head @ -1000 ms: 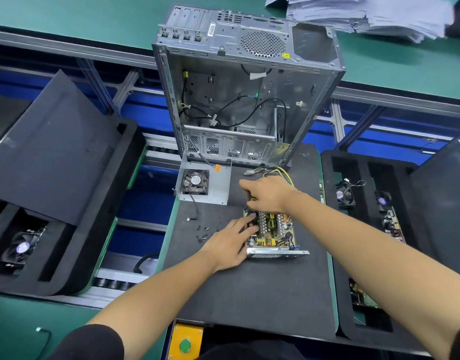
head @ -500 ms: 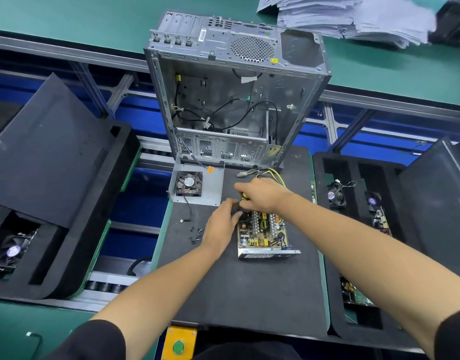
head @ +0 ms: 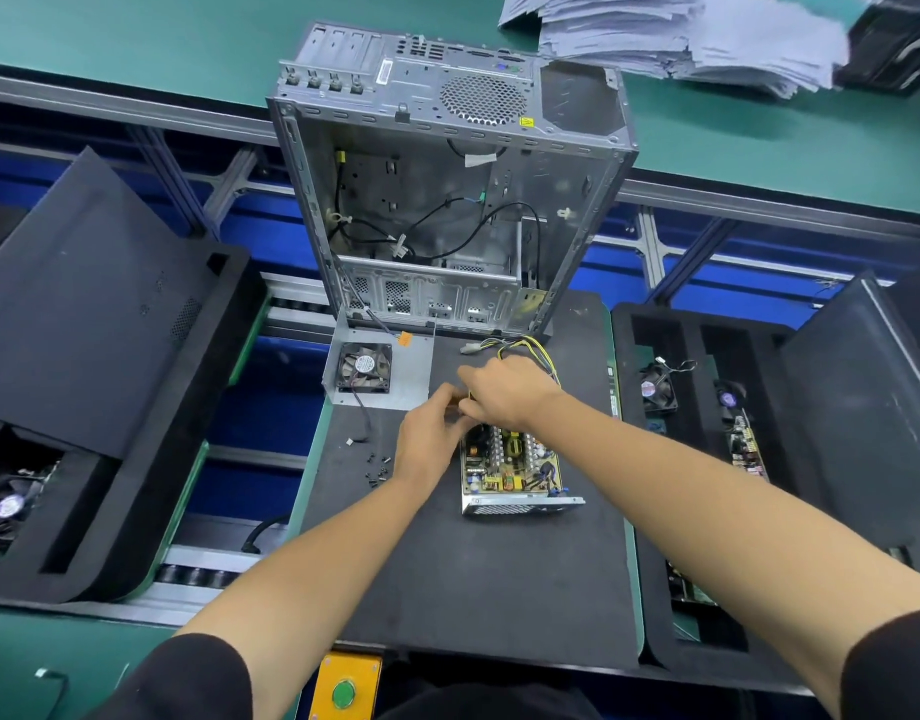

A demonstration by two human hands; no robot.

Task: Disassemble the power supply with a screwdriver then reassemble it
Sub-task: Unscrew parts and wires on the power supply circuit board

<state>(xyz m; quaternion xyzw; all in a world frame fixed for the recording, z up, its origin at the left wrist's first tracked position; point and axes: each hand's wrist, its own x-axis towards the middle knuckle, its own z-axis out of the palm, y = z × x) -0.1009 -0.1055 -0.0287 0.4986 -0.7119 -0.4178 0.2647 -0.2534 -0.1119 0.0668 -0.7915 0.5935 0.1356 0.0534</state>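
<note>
A second ago the left hand (head: 430,433) lay flat with straight fingers on the near-left part of the open power supply (head: 512,467). It has since lifted and moved toward 12 o'clock, its fingers now curled and meeting the right hand (head: 507,389) at the unit's far-left corner. The right hand has closed up against it; what the two grips hold is hidden.

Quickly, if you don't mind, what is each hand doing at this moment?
Left hand: fingers curled at the far end of the power supply; what it grips cannot be told.
Right hand: fingers curled there too; what it grips is hidden.
</note>
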